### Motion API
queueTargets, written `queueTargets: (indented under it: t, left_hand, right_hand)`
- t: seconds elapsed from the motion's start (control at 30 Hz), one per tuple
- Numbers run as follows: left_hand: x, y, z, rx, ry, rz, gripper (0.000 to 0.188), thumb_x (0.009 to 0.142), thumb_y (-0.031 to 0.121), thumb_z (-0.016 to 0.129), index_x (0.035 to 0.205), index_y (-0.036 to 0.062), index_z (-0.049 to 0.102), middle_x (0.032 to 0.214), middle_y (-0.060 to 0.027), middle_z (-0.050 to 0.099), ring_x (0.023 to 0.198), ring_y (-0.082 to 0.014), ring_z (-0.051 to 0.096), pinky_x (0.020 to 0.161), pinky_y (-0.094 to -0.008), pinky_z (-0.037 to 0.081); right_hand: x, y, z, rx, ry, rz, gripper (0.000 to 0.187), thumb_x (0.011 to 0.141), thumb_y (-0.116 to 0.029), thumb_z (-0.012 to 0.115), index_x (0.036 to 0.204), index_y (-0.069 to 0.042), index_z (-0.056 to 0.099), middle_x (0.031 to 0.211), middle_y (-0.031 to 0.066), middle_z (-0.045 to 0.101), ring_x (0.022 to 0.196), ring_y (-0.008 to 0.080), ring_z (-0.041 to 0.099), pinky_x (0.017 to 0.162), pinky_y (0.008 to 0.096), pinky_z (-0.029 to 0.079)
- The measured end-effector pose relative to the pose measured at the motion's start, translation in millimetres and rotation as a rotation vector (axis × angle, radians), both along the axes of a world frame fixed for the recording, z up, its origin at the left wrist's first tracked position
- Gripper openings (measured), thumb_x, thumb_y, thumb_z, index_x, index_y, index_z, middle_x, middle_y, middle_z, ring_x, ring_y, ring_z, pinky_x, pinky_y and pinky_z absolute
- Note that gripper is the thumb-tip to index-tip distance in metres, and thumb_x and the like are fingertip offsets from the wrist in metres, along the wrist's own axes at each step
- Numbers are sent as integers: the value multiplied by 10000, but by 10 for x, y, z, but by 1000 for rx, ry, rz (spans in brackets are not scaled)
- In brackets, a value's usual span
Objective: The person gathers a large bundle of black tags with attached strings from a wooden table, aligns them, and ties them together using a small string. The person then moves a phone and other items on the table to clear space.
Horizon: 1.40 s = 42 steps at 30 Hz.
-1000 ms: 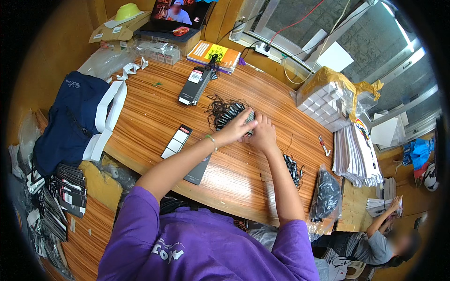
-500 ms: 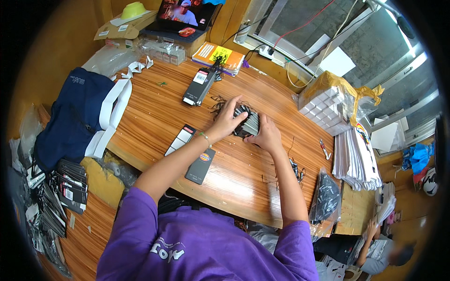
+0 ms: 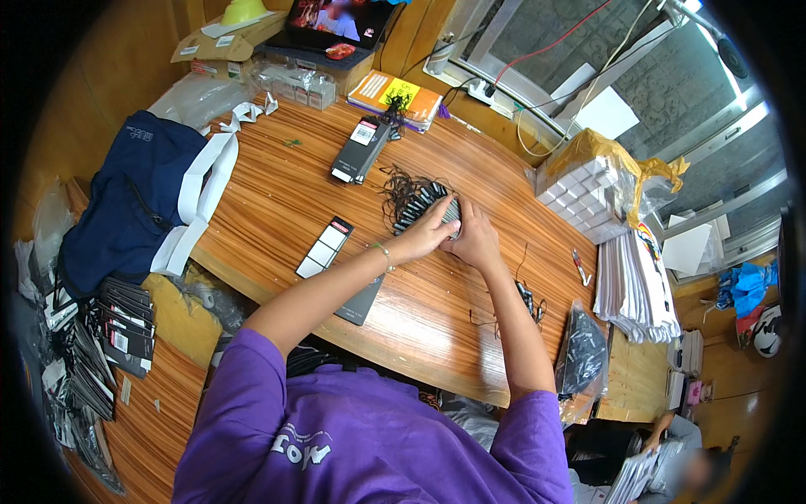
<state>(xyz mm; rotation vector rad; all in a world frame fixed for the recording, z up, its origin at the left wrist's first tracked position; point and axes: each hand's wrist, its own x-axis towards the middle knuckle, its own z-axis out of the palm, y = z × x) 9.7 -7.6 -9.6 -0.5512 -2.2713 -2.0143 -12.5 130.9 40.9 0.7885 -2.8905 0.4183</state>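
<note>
At the middle of the wooden table, a stack of dark hang tags (image 3: 424, 204) stands between my hands, with black strings and small clips along its far left side. My left hand (image 3: 426, 233) is closed on the near left side of the stack, fingers wrapped over its edge. The right hand (image 3: 474, 238) grips the stack from the right; its fingertips are partly hidden. On the table near my left forearm lie a dark tag with white panels (image 3: 325, 247) and a plain dark tag (image 3: 362, 301), partly covered by that forearm.
Behind stands another pile of dark tags (image 3: 359, 153). Loose black strings (image 3: 527, 304) and a bag of black clips (image 3: 583, 353) lie right, beside snips (image 3: 581, 266), a paper stack (image 3: 631, 284) and wrapped white boxes (image 3: 581, 183). A navy garment (image 3: 126, 202) lies left. Another person (image 3: 672, 454) holds papers lower right.
My hands have come closer together around the tag stack, squeezing it, and its string side now shows more fully. At lower right, the other person has moved down with the papers.
</note>
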Motion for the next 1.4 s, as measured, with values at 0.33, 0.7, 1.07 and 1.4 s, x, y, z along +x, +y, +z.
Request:
queueTargets:
  t: [0.33, 0.7, 1.07, 1.4]
  left_hand:
    - [221, -488, 441, -385, 440, 136, 511, 773, 322, 637, 1144, 29, 441, 1239, -171, 397, 1222, -309, 316, 1014, -365, 267]
    - [274, -366, 547, -283, 516, 118, 241, 778, 191, 627, 906, 6, 541, 903, -118, 580, 812, -265, 574, 704, -330, 452]
    - [286, -149, 731, 179, 206, 230, 185, 897, 187, 479, 901, 8, 524, 760, -111, 583, 709, -173, 571, 651, -287, 437]
    - [289, 82, 685, 262, 141, 498, 160, 919, 185, 407, 899, 30, 437, 742, -138, 558, 728, -269, 580, 641, -347, 437]
  right_hand:
    - [-142, 249, 334, -406, -474, 0, 892, 521, -288, 809, 1227, 40, 373, 1092, 178, 533, 980, 238, 535, 838, 309, 429]
    - [3, 403, 387, -762, -1029, -90, 834, 607, -256, 781, 1269, -3, 342, 1010, 91, 530, 854, 156, 530, 714, 276, 455]
    - [207, 315, 234, -981, -1225, -89, 812, 619, -391, 775, 1258, -104, 363, 1026, 60, 507, 928, 188, 498, 763, 332, 444]
    - [398, 66, 21, -1181, -1261, -134, 675, 717, -455, 683, 1213, -104, 389, 1061, 55, 543, 951, 177, 521, 798, 343, 441]
